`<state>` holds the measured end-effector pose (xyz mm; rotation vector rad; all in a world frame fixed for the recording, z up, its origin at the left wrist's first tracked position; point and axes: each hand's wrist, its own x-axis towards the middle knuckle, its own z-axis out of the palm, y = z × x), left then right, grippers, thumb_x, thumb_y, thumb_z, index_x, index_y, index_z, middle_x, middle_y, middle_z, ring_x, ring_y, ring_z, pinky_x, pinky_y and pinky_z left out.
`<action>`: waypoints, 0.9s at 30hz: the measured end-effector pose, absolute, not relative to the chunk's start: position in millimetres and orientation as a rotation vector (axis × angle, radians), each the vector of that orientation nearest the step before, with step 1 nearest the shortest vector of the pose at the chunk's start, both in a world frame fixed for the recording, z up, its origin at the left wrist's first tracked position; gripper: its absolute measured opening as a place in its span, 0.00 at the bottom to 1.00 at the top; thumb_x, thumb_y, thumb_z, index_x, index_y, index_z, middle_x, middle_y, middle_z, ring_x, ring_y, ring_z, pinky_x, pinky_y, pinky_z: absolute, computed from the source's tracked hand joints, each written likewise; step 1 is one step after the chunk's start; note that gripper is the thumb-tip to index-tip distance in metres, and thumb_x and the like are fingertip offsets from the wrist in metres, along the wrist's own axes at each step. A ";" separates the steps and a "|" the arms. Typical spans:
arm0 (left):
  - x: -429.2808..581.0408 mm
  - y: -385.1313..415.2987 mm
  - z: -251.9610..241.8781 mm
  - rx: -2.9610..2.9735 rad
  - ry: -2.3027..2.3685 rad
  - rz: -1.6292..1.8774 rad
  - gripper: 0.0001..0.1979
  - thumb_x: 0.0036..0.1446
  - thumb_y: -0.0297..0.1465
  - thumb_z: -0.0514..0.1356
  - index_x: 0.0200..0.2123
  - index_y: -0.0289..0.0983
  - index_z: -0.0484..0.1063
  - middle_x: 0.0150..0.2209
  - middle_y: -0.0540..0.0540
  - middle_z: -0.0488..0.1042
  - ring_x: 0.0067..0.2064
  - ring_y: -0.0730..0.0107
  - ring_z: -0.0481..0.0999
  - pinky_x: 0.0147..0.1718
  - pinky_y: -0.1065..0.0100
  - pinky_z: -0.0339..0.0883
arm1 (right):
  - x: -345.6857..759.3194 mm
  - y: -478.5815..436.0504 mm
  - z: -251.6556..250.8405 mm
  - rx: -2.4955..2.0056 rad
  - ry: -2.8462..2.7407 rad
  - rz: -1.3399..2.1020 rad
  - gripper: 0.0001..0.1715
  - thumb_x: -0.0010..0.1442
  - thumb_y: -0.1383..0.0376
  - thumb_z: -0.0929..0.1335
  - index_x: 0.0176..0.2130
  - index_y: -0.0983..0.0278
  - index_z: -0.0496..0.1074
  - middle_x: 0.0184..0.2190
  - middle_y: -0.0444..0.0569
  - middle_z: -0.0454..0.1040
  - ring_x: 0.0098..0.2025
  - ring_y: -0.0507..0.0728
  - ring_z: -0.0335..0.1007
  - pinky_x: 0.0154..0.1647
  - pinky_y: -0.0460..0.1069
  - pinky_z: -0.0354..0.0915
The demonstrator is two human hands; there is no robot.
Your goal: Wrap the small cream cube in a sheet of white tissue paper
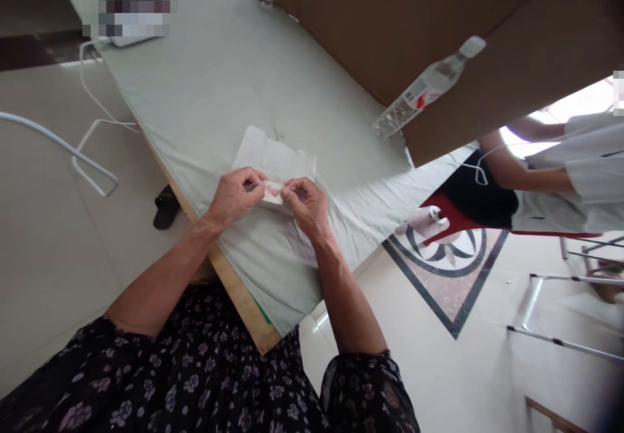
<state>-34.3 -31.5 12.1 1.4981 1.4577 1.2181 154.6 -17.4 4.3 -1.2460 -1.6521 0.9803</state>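
Between my two hands is a small pale piece, paper-like, with red printing (272,192); its exact kind is unclear. My left hand (236,194) pinches its left end with thumb and forefinger. The right end sits in the closed fingertips of my right hand (308,204). Just beyond the hands, a whitish flat sheet, perhaps paper or cloth (275,153), lies on the table, partly covered by my fingers. The pale green tablecloth (205,88) is wrinkled around my wrists.
A large brown cardboard panel (351,23) stands across the table, with a clear plastic bottle (429,88) in front. A blurred white device (139,30) with a cable sits far left. At right, another person's arm (531,176) shows. The table's wooden edge (244,306) is near me.
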 end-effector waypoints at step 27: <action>-77.2 -32.9 31.0 1.615 1.641 0.813 0.20 0.53 0.42 0.63 0.44 0.37 0.78 0.29 0.51 0.73 0.31 0.67 0.70 0.34 0.66 0.65 | 140.6 -48.4 22.6 -1.238 -2.561 -0.085 0.16 0.74 0.62 0.64 0.58 0.58 0.73 0.52 0.51 0.78 0.53 0.62 0.68 0.54 0.57 0.57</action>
